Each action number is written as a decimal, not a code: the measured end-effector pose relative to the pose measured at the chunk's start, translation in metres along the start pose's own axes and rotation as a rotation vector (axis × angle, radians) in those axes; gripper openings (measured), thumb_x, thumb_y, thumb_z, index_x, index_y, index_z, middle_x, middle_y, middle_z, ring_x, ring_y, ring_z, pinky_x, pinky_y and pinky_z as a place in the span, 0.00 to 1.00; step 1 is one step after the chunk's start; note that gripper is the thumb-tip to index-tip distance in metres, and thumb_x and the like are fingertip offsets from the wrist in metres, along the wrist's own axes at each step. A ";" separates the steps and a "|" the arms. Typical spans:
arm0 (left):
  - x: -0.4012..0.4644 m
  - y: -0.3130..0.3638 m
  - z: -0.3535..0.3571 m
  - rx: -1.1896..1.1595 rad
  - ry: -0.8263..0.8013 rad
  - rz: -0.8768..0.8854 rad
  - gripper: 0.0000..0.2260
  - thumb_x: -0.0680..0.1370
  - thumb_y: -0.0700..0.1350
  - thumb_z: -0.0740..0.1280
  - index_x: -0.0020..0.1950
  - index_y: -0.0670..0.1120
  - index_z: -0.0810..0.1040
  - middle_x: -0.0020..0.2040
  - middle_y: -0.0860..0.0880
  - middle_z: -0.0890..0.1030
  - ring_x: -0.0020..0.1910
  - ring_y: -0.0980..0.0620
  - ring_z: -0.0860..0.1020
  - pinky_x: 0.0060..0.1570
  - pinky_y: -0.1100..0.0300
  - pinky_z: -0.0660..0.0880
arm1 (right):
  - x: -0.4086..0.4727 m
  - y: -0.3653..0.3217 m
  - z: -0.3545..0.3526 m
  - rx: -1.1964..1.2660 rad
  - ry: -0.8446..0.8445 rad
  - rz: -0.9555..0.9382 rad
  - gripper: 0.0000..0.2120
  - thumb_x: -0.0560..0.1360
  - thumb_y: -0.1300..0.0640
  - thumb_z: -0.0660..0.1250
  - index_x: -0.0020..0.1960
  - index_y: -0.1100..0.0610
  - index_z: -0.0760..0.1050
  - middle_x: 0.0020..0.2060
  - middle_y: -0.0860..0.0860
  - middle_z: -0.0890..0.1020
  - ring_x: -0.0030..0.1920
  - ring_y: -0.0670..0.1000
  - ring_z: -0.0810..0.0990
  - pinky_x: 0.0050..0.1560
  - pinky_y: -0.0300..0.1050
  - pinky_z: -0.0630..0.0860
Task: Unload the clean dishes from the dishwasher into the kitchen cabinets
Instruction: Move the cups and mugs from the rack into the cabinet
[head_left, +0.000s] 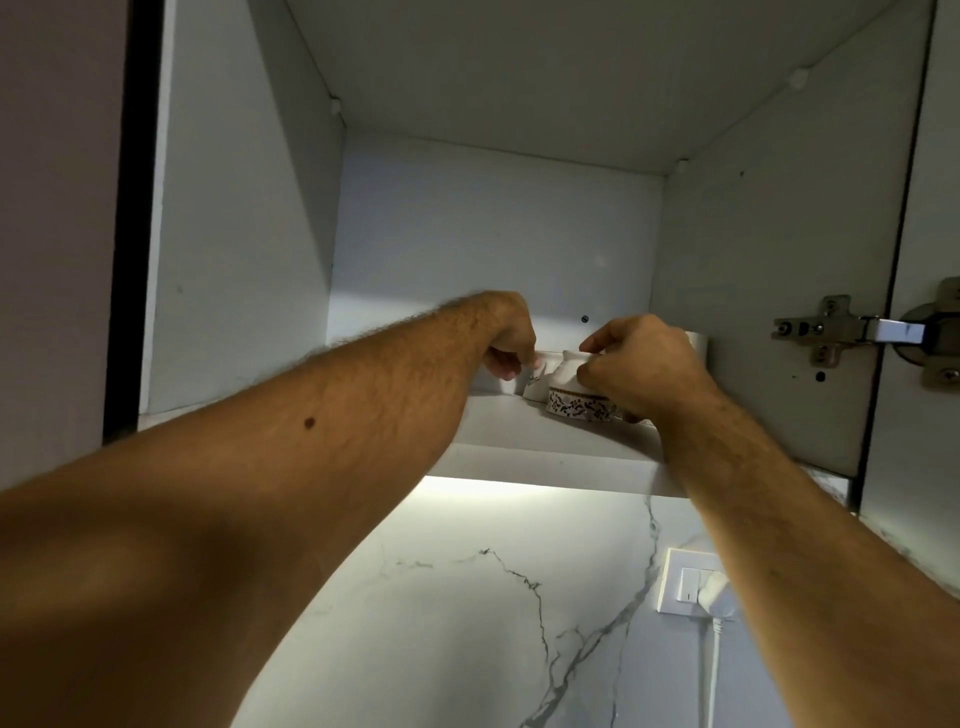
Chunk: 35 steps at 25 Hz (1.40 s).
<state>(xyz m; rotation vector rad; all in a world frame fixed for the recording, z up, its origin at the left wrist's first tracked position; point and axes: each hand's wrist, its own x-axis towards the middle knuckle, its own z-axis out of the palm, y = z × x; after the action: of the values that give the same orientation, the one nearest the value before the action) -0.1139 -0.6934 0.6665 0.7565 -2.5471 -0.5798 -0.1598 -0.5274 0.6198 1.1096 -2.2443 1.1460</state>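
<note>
Centre frame, cabinet shelf (519, 421): patterned cup (579, 397) sits inverted on the shelf, right hand (644, 364) grasping it from the right. Left hand (511, 338) pinches a second cup (535, 376) just left of it, touching. Right hand nearer; both look ready to let go
</note>
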 end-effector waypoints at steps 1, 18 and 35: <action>-0.001 -0.001 0.001 -0.014 -0.025 0.009 0.07 0.76 0.39 0.72 0.51 0.37 0.80 0.44 0.43 0.84 0.41 0.50 0.84 0.45 0.57 0.82 | 0.001 0.001 0.001 -0.001 -0.004 0.007 0.13 0.72 0.58 0.72 0.56 0.51 0.81 0.50 0.50 0.82 0.43 0.51 0.81 0.46 0.52 0.83; -0.006 0.001 0.007 0.123 -0.056 0.069 0.10 0.79 0.38 0.66 0.58 0.44 0.82 0.52 0.46 0.82 0.49 0.51 0.82 0.53 0.54 0.81 | 0.007 0.006 0.003 -0.037 -0.032 0.012 0.17 0.71 0.56 0.75 0.60 0.52 0.79 0.54 0.51 0.81 0.45 0.50 0.81 0.41 0.48 0.82; -0.139 -0.006 0.018 0.484 0.291 0.105 0.10 0.78 0.38 0.64 0.58 0.42 0.76 0.53 0.44 0.76 0.48 0.47 0.74 0.48 0.56 0.74 | 0.000 0.000 0.006 -0.051 0.065 0.015 0.15 0.71 0.55 0.75 0.57 0.53 0.80 0.53 0.51 0.82 0.47 0.51 0.80 0.46 0.48 0.81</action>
<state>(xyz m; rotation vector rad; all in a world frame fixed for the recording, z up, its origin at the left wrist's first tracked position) -0.0141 -0.6120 0.6108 0.7867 -2.4478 0.1839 -0.1594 -0.5317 0.6161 1.0222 -2.2234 1.1079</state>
